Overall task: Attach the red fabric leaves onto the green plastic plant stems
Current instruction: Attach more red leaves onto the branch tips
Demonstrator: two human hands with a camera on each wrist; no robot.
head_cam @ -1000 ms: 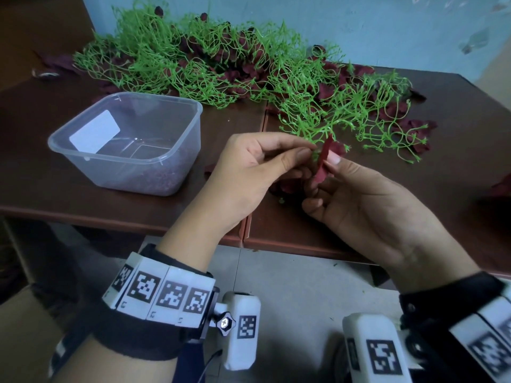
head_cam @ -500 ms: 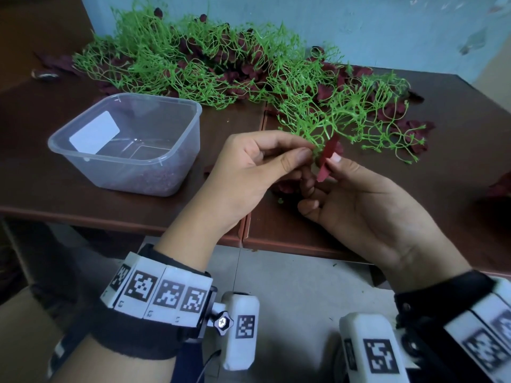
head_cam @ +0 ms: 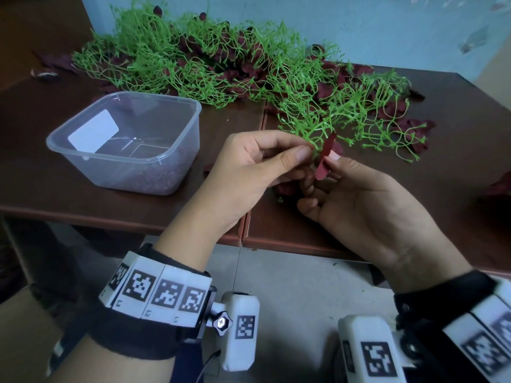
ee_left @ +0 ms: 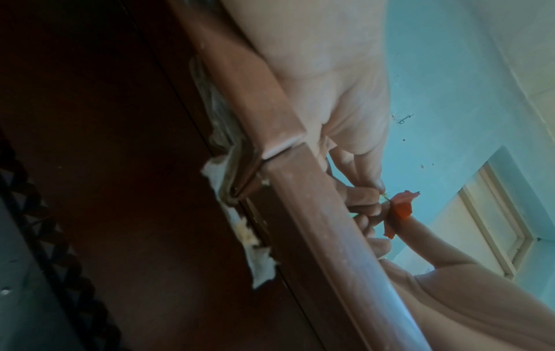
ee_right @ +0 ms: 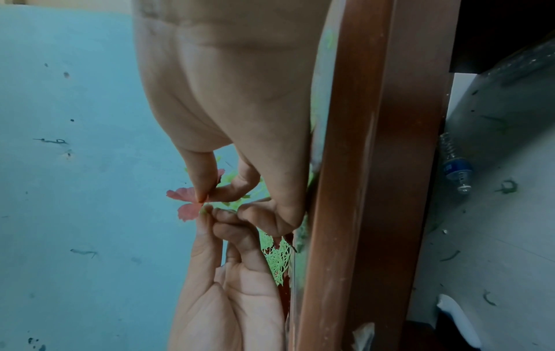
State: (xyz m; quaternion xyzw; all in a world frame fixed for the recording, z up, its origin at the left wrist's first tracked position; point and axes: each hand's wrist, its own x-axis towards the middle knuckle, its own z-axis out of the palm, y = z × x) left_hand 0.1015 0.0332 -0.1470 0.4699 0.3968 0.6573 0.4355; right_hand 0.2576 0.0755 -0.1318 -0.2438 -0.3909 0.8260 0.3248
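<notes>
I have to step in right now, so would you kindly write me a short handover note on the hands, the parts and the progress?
Left hand: pinching a tip of the green stem sprig between thumb and forefinger.
Right hand: pinching one red leaf right beside that tip; whether it is seated yet cannot be told.
The sprig's far part lies on the brown table, next to the big stem pile along the wall, which has dark red leaves mixed in.
The clear tub sits to the left.
Left to do: seat this leaf, then fill the many bare tips on the sprig.
</notes>
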